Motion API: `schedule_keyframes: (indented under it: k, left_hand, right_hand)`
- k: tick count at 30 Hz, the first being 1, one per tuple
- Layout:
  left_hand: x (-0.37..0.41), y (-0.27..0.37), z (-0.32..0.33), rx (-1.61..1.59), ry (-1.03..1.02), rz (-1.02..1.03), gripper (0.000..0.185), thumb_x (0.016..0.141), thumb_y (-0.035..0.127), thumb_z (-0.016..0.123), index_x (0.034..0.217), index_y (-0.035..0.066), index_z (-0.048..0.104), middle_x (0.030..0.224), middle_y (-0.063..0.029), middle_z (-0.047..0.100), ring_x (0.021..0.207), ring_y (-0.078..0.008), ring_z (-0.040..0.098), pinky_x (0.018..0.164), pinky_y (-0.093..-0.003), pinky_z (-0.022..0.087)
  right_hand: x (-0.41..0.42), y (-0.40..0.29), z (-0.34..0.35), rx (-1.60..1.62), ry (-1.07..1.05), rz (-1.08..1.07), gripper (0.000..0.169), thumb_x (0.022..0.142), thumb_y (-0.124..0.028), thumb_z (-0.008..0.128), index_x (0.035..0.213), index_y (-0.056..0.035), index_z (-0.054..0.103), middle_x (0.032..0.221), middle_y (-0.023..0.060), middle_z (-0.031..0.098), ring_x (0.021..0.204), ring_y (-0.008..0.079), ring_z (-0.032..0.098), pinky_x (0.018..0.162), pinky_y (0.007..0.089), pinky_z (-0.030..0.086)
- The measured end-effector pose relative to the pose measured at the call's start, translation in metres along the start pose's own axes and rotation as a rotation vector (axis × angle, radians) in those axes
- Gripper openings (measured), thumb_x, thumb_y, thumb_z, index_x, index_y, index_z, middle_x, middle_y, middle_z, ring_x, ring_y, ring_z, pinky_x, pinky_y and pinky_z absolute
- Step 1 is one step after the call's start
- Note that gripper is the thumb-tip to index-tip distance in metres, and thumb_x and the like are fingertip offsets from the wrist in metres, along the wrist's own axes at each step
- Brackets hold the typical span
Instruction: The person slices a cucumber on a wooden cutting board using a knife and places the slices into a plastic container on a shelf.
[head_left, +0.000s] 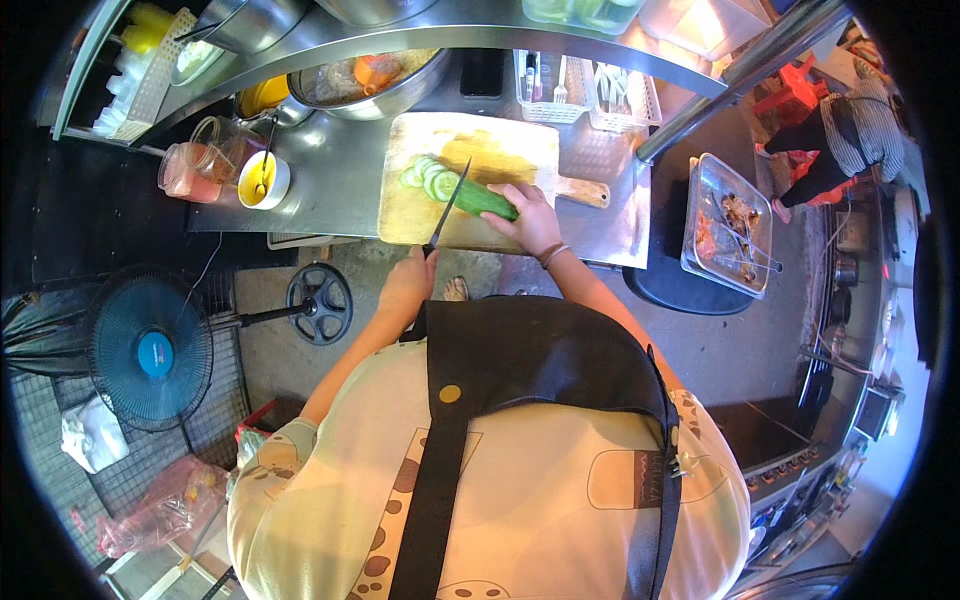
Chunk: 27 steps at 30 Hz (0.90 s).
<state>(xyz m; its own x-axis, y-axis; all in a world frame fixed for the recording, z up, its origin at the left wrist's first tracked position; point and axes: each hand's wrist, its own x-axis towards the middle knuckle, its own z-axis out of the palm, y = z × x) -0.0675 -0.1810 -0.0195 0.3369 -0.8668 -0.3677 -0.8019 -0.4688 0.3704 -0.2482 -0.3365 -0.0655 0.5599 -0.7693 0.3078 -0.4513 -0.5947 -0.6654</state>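
A wooden cutting board (480, 146) with a handle lies on the steel counter. On it rests a cucumber (480, 199), with several cut slices (424, 176) fanned out at its left end. My left hand (407, 281) grips the black handle of a kitchen knife (452, 199) at the board's near edge. The blade slants up and away across the cucumber's cut end, beside the slices. My right hand (534, 217) holds the uncut right end of the cucumber against the board, fingers over its top.
A steel shelf (450, 37) overhangs the counter's back. Left of the board stand a white cup (264, 181) with yellow contents and plastic jars (196, 172). A food tray (727, 225) with tongs sits on the right. A fan (154, 352) stands left; another person (847, 135) bends at far right.
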Motion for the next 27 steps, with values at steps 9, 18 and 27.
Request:
schedule_keyframes:
  k: [9, 18, 27]
  left_hand:
    - [0.021, -0.002, 0.029, 0.074, -0.002, -0.004, 0.038, 0.099, 0.036, 0.039, 0.099, -0.002, 0.047, 0.079, -0.0279, 0.064, 0.079, -0.0425, 0.065, 0.066, -0.0506, 0.052]
    - [0.008, 0.008, 0.004, -0.019, 0.013, -0.125, 0.042, 0.098, 0.039, 0.038, 0.101, -0.002, 0.046, 0.08, -0.0302, 0.063, 0.082, -0.0466, 0.062, 0.069, -0.056, 0.048]
    - [0.001, 0.007, -0.001, -0.04, -0.009, -0.06, 0.044, 0.097, 0.039, 0.041, 0.099, -0.004, 0.049, 0.081, -0.0313, 0.062, 0.083, -0.049, 0.06, 0.071, -0.0565, 0.046]
  right_hand:
    - [0.001, -0.001, 0.001, -0.004, 0.003, -0.01, 0.04, 0.075, -0.036, 0.073, 0.109, -0.0173, 0.063, 0.094, 0.0135, 0.061, 0.089, 0.0346, 0.059, 0.079, 0.0422, 0.049]
    - [0.001, 0.003, 0.002, -0.029, 0.003, -0.012, 0.043, 0.076, -0.038, 0.072, 0.112, -0.0181, 0.063, 0.096, 0.0134, 0.062, 0.091, 0.0341, 0.059, 0.08, 0.0422, 0.049]
    - [0.001, -0.003, -0.003, 0.014, -0.012, 0.009, 0.041, 0.076, -0.038, 0.072, 0.111, -0.0171, 0.063, 0.097, 0.0126, 0.062, 0.092, 0.0344, 0.058, 0.082, 0.0423, 0.049]
